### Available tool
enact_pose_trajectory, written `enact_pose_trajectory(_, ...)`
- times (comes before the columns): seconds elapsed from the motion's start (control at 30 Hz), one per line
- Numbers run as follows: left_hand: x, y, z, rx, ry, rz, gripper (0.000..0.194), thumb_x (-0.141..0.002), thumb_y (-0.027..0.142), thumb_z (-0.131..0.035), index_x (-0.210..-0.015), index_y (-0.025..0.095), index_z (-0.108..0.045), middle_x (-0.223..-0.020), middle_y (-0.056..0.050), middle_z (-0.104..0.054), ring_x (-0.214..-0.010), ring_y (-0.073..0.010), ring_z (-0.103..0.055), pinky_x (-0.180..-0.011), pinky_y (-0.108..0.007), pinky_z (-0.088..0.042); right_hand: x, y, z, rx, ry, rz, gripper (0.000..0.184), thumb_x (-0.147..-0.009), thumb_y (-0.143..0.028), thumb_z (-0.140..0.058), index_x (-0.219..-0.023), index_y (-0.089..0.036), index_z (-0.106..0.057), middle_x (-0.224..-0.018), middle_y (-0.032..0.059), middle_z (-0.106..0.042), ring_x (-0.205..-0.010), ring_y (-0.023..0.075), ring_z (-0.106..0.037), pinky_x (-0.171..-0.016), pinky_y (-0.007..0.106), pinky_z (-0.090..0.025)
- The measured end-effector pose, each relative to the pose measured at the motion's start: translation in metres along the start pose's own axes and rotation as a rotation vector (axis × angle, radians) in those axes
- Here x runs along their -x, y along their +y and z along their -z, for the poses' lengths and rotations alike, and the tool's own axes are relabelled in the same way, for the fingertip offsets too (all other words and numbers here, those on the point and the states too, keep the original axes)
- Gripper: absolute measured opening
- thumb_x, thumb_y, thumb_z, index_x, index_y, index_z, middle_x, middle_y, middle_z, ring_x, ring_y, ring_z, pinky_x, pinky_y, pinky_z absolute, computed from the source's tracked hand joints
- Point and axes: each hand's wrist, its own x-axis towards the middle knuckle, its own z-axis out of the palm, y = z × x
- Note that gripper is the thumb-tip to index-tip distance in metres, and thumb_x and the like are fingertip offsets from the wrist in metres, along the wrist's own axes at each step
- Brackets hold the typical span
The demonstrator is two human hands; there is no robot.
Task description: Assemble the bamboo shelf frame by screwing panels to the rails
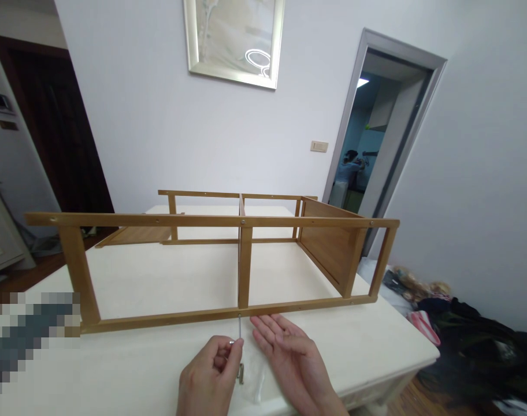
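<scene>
A wooden shelf frame (159,318) lies on its side across a white table (133,375). My left hand (211,370) is closed in a pinch around a thin metal hex key (240,328). The key's long arm points away from me, its tip at a hole or screw head in the near lower rail, below the middle upright. My right hand (289,358) is open, palm turned up, with its fingertips beside that rail. Several small metal screws (241,373) lie on the tabletop between my hands, partly hidden by the left one. Beside them rests a clear plastic bag (258,378).
A slim wooden panel (328,242) spans the frame near its right end; another wooden board (137,231) lies behind at the left. Dark clothes (475,352) are heaped right of the table. A person (349,170) stands beyond the doorway. A pixelated patch covers the left edge.
</scene>
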Motion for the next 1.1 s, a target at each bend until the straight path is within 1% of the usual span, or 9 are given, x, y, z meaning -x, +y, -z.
enact_pose_trajectory(0.13, 0.002, -0.002, -0.003, -0.040, 0.064, -0.093, 0.027, -0.083, 0.050, -0.060, -0.074, 0.025, -0.065, -0.062, 0.001, -0.070, -0.052, -0.0146, -0.064, -0.055, -0.021, -0.052, 0.000, 0.000, 0.001, -0.010, -0.005, -0.001, 0.037, -0.055, -0.006, -0.073, -0.091, -0.011, -0.068, -0.115, 0.0168, -0.068, -0.126, 0.0343, -0.055, -0.115, 0.049, -0.030)
enact_pose_trajectory(0.3, 0.004, -0.002, -0.005, -0.094, 0.144, -0.278, 0.018, -0.087, 0.040, -0.059, -0.082, 0.024, -0.067, -0.066, 0.001, -0.069, -0.052, -0.0130, -0.063, -0.056, -0.021, -0.050, 0.000, 0.000, 0.002, -0.003, -0.005, -0.001, 0.034, -0.056, -0.007, -0.074, -0.089, -0.012, -0.069, -0.114, 0.0160, -0.069, -0.126, 0.0339, -0.055, -0.115, 0.049, -0.029)
enact_pose_trajectory(0.43, 0.004, -0.001, -0.005, -0.135, 0.172, -0.405, 0.014, -0.090, 0.032, -0.058, -0.086, 0.022, -0.066, -0.067, 0.000, -0.068, -0.051, -0.0118, -0.062, -0.056, -0.020, -0.049, 0.000, -0.001, 0.000, -0.006, 0.005, -0.008, 0.036, -0.055, -0.006, -0.074, -0.090, -0.012, -0.070, -0.115, 0.0162, -0.069, -0.126, 0.0339, -0.056, -0.115, 0.048, -0.030)
enact_pose_trajectory(0.53, 0.004, -0.003, -0.005, -0.177, 0.184, -0.497, 0.010, -0.090, 0.026, -0.059, -0.094, 0.020, -0.066, -0.073, -0.001, -0.071, -0.059, -0.0127, -0.066, -0.061, -0.020, -0.051, 0.000, -0.002, 0.000, -0.016, 0.009, -0.007, 0.036, -0.054, -0.005, -0.074, -0.089, -0.011, -0.070, -0.113, 0.0159, -0.070, -0.125, 0.0345, -0.056, -0.115, 0.048, -0.031)
enact_pose_trajectory(0.67, 0.004, -0.010, -0.005, -0.270, 0.185, -0.624, 0.016, -0.090, 0.021, -0.059, -0.104, 0.018, -0.066, -0.085, -0.005, -0.074, -0.074, -0.0161, -0.071, -0.070, -0.023, -0.054, -0.001, -0.001, 0.001, -0.025, 0.003, -0.008, 0.033, -0.054, -0.005, -0.074, -0.086, -0.012, -0.070, -0.109, 0.0142, -0.072, -0.125, 0.0351, -0.056, -0.115, 0.048, -0.031)
enact_pose_trajectory(0.83, 0.003, -0.017, -0.003, -0.389, 0.169, -0.741, 0.024, -0.091, 0.018, -0.056, -0.113, 0.020, -0.066, -0.095, -0.007, -0.075, -0.084, -0.0188, -0.072, -0.074, -0.025, -0.056, -0.001, 0.000, 0.001, -0.031, 0.009, -0.009, 0.036, -0.054, -0.004, -0.074, -0.089, -0.011, -0.071, -0.111, 0.0143, -0.072, -0.126, 0.0351, -0.055, -0.115, 0.048, -0.032)
enact_pose_trajectory(0.97, 0.002, -0.016, -0.002, -0.478, 0.175, -0.814, 0.026, -0.093, 0.017, -0.053, -0.118, 0.018, -0.063, -0.095, -0.008, -0.074, -0.083, -0.0177, -0.070, -0.074, -0.025, -0.056, -0.001, 0.000, 0.001, -0.038, 0.009, -0.012, 0.035, -0.054, -0.004, -0.075, -0.088, -0.010, -0.071, -0.112, 0.0151, -0.072, -0.127, 0.0355, -0.055, -0.115, 0.047, -0.032)
enact_pose_trajectory(1.1, 0.001, -0.013, -0.003, -0.502, 0.197, -0.818, 0.029, -0.095, 0.016, -0.050, -0.122, 0.014, -0.059, -0.086, -0.006, -0.070, -0.075, -0.0155, -0.067, -0.071, -0.026, -0.054, -0.002, 0.000, 0.003, -0.044, -0.003, -0.015, 0.036, -0.053, -0.004, -0.075, -0.088, -0.010, -0.071, -0.113, 0.0159, -0.071, -0.127, 0.0360, -0.054, -0.115, 0.048, -0.033)
